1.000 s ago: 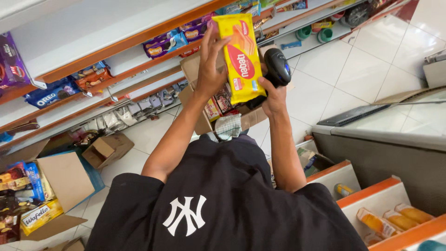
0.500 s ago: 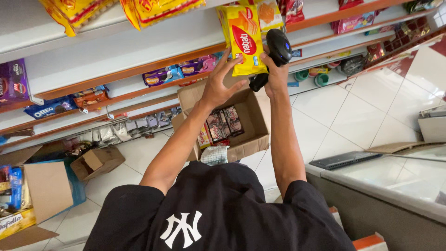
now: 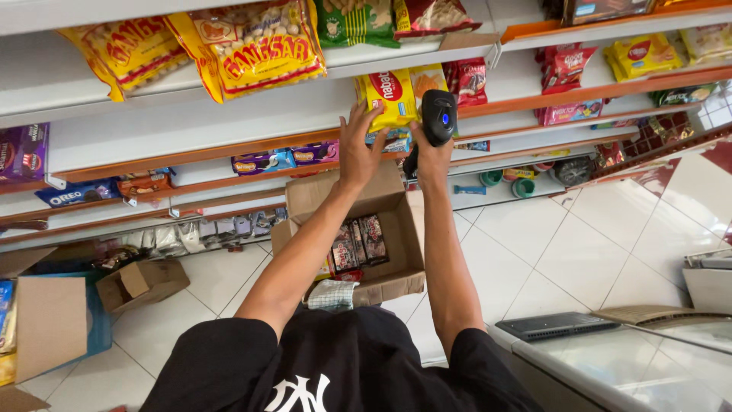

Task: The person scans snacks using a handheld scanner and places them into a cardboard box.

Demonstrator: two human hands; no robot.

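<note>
It was a small shop aisle with a white tiled floor and white shelving edged in orange, seen from above the person's head. Nearest the camera were the shoulders of a black shirt, and just past them an open cardboard box holding dark snack packets sat below the raised arms.

Both arms reached up toward a middle shelf. The left hand was spread flat, fingers splayed against the lower part of a yellow biscuit packet, pressing it rather than closing round it. The packet stood upright at the shelf edge, its long axis running up from the fingertips, directly above that hand. The right hand was clenched round the handle of a black handheld scanner, whose head sat just beside the packet's right edge, close against it. The left hand was the one on the packet; the right was alongside.

Farther off, large yellow snack bags hung over the shelf above, red packets lay to the right, and a smaller open carton rested on the floor at left.
</note>
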